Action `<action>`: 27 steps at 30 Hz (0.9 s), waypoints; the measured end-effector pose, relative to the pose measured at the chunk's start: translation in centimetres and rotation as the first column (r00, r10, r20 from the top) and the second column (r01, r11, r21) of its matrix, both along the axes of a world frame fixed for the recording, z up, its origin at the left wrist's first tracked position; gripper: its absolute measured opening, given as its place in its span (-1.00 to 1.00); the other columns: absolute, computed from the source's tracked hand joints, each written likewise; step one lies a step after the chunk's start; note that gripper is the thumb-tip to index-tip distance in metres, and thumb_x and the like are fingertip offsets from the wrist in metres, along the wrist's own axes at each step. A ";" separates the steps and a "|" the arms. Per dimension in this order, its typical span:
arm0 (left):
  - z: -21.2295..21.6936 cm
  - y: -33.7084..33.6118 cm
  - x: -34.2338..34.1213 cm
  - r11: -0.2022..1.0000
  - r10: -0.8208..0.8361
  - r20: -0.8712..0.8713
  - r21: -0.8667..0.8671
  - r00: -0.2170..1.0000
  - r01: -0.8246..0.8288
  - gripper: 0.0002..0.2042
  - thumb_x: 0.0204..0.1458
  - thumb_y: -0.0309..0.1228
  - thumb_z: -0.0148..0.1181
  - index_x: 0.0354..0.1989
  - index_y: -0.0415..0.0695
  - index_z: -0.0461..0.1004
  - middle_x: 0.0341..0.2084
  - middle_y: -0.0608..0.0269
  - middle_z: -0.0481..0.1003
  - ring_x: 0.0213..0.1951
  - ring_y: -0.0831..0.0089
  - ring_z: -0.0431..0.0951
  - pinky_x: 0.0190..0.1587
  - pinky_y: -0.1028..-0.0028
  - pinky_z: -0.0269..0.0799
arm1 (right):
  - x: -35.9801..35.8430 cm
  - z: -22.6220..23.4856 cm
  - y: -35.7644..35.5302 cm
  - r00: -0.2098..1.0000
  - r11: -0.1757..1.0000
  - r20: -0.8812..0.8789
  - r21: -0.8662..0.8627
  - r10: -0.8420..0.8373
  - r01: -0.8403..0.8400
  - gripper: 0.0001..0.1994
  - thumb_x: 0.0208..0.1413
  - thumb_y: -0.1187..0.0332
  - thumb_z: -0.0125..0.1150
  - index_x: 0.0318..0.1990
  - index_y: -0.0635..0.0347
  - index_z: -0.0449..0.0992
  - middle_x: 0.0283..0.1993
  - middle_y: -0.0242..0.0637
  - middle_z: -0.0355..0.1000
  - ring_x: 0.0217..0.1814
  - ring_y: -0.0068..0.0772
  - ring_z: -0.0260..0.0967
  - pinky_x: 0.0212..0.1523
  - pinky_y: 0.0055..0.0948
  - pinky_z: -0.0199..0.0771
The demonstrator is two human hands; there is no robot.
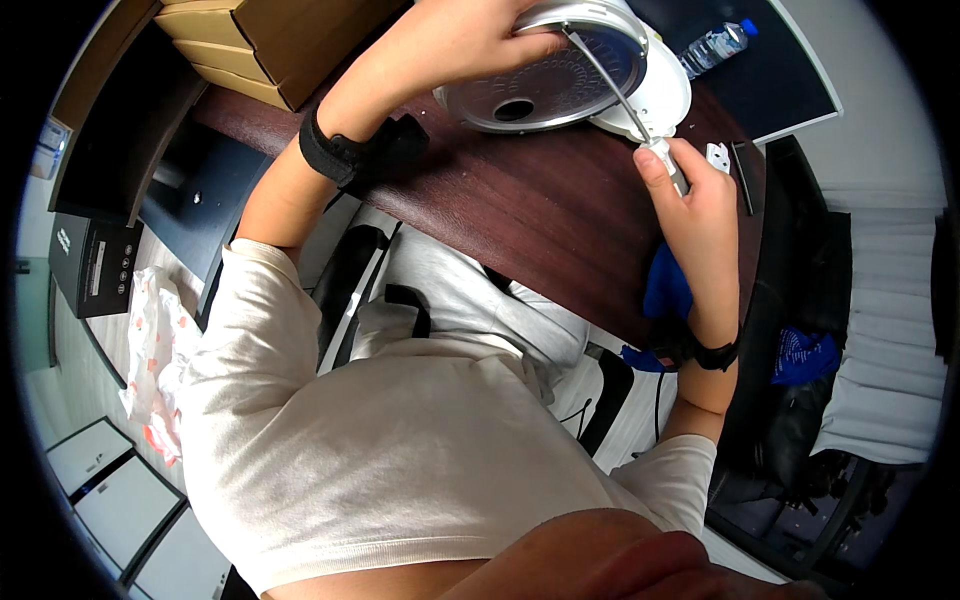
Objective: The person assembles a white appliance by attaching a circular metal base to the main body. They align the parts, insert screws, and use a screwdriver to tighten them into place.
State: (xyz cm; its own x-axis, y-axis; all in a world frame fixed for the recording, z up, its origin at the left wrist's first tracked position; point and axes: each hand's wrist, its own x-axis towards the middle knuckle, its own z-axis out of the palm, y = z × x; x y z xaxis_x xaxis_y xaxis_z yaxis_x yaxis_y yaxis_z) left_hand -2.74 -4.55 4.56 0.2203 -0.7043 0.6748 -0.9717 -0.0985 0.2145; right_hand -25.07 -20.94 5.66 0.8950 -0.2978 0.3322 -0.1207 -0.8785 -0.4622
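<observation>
closest to the head camera, a pale t-shirt (pixel 400 440) fills the lower frame, with both bare forearms reaching up to a dark wooden desk (pixel 540 210). left hand (pixel 455 40) is curled over the top rim of a round silver disc (pixel 545 75) with a perforated face and a dark centre hole, fingers pressed together on the edge, tilting it against a white round housing (pixel 665 95) behind it. right hand (pixel 700 215) is pinched shut around the handle of a thin metal tool (pixel 615 85), whose shaft runs up across the disc face. judging by this, the work goes best if the left hand keeps the disc from turning while the right steers the tip slowly. cardboard boxes (pixel 260 40) lie upper left, a water bottle (pixel 715 45) upper right.
</observation>
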 end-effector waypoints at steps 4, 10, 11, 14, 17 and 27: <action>0.1 0.0 -0.1 1.000 0.005 0.013 -0.006 1.000 -0.005 -0.39 -0.06 -0.32 0.25 0.26 -0.06 0.33 0.26 -0.27 0.22 0.30 -0.32 0.15 0.29 -0.14 0.07 | 0.0 -0.1 -0.1 0.999 0.998 -0.046 0.070 0.010 -0.007 -0.66 0.23 0.16 0.21 -0.31 0.34 0.54 -0.62 -0.09 0.37 -0.63 -0.35 0.33 -0.55 -0.40 0.28; 0.0 -0.2 -0.2 0.999 0.032 0.046 -0.004 0.998 -0.032 -0.40 -0.05 -0.33 0.26 0.26 -0.05 0.33 0.26 -0.22 0.24 0.29 -0.33 0.16 0.27 -0.13 0.10 | 0.1 -0.6 -1.0 0.990 0.943 -0.139 0.332 0.021 0.026 -0.66 0.24 0.15 0.20 -0.31 0.34 0.54 -0.62 -0.12 0.33 -0.63 -0.45 0.25 -0.55 -0.41 0.25; -0.1 -0.2 -0.1 1.000 0.029 0.056 -0.008 0.998 -0.029 -0.40 -0.05 -0.33 0.26 0.26 -0.04 0.33 0.26 -0.20 0.25 0.29 -0.33 0.16 0.27 -0.13 0.11 | 0.1 -0.6 -1.1 0.992 0.954 -0.123 0.299 0.024 0.014 -0.65 0.24 0.14 0.19 -0.31 0.34 0.54 -0.63 -0.13 0.32 -0.63 -0.46 0.25 -0.55 -0.41 0.25; -0.3 -0.1 -0.1 0.999 0.041 0.086 -0.018 0.995 -0.040 -0.41 -0.04 -0.32 0.27 0.25 -0.03 0.34 0.25 -0.16 0.26 0.28 -0.35 0.18 0.27 -0.12 0.12 | 0.0 -0.3 -0.4 0.998 0.991 -0.068 0.132 0.002 0.007 -0.65 0.25 0.15 0.18 -0.32 0.34 0.54 -0.64 -0.16 0.30 -0.64 -0.50 0.27 -0.57 -0.41 0.23; -0.5 -0.1 -0.3 0.998 0.065 0.099 -0.029 0.993 -0.062 -0.41 -0.04 -0.31 0.28 0.25 -0.02 0.34 0.25 -0.15 0.28 0.26 -0.36 0.20 0.27 -0.11 0.13 | 0.1 -1.0 -0.7 0.998 0.990 -0.062 0.140 0.022 -0.013 -0.64 0.27 0.13 0.15 -0.34 0.32 0.51 -0.66 -0.22 0.30 -0.67 -0.54 0.27 -0.60 -0.46 0.20; -0.6 -0.3 -0.8 0.996 0.083 0.065 -0.032 0.994 -0.081 -0.43 -0.01 -0.35 0.28 0.24 -0.04 0.35 0.24 -0.15 0.29 0.26 -0.36 0.21 0.28 -0.08 0.16 | 0.4 -4.2 2.1 0.942 0.244 -0.091 0.970 0.324 0.010 -0.51 0.40 -0.08 -0.24 -0.28 0.22 0.34 -0.65 -0.38 0.28 -0.77 -0.62 0.16 -0.77 -0.62 0.07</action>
